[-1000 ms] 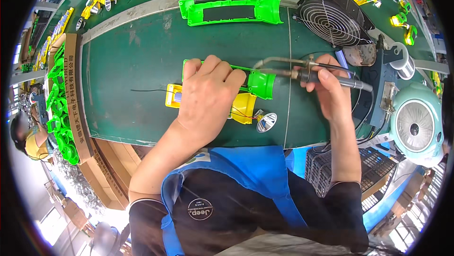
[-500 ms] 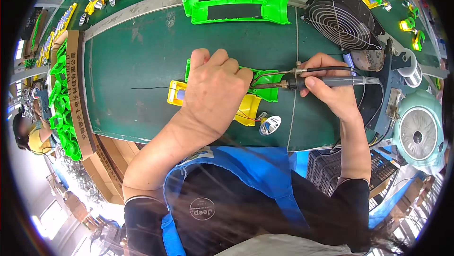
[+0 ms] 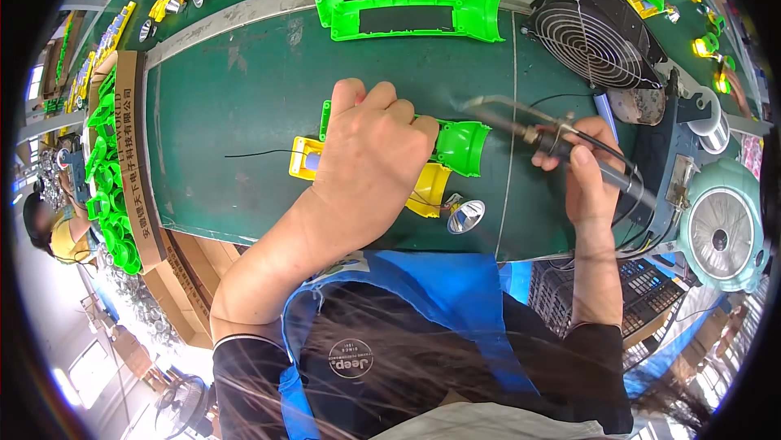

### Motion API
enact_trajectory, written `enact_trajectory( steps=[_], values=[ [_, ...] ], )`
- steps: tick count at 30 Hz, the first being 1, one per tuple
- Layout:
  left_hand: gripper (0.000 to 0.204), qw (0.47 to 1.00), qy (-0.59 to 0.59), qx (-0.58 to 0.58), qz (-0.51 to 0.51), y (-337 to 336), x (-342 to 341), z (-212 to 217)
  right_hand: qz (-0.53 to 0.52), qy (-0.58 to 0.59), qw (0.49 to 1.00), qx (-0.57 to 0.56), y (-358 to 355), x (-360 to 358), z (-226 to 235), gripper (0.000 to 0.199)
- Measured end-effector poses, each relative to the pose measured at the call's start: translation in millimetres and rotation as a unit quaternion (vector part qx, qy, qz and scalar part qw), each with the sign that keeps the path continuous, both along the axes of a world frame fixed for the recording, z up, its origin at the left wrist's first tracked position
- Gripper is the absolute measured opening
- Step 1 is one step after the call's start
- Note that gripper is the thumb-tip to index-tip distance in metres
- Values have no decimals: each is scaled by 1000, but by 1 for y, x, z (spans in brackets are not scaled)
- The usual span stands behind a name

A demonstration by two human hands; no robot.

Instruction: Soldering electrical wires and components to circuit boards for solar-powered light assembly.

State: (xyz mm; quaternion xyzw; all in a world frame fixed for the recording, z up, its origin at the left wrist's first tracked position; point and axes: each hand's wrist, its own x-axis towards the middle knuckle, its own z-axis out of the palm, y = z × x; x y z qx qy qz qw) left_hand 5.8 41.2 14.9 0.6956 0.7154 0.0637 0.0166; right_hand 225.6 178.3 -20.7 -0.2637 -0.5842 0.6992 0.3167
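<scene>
My left hand (image 3: 370, 155) is curled over a green plastic housing (image 3: 462, 147) and a yellow plastic housing (image 3: 429, 189), covering their middles; its fingertips are hidden. A thin black wire (image 3: 260, 154) runs out leftward from under it. Just right of the yellow housing lies a small silver reflector cup (image 3: 466, 216) with wires. My right hand (image 3: 586, 163) is closed around a soldering iron (image 3: 606, 170) with a thin feed tube (image 3: 521, 106) alongside. Blurred by motion, the iron's tip points up and left, apart from the green housing.
Another green housing (image 3: 407, 15) lies at the table's far side. A black fan (image 3: 594, 33) stands at the far right, near a solder spool (image 3: 712, 127) and a round pale-green fan (image 3: 720, 224). On the left is a cardboard box (image 3: 130, 163) of green parts.
My right hand has drawn the soldering iron right and tilted it, lifting its tip away from the housing. The reflector cup has turned slightly. My left hand stays in place.
</scene>
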Motion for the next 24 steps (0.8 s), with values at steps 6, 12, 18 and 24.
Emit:
enact_trajectory(
  steps=[6, 12, 18, 24],
  values=[
    [7, 1000, 24, -3, 1, -1, 0, -2, 24, 67, 993, 95, -38, -20, -4, 34],
    [7, 1000, 9, -14, 4, -1, 1, 1, 30, 52, 957, 285, -42, -26, -23, 27],
    [6, 1000, 2, -26, 0, -1, 3, 2, 32, 77, 987, 140, -48, -22, -23, 31],
    [2, 1000, 6, -5, 4, 0, 3, 1, -63, 37, 995, 72, -38, 3, -19, 43]
  ],
)
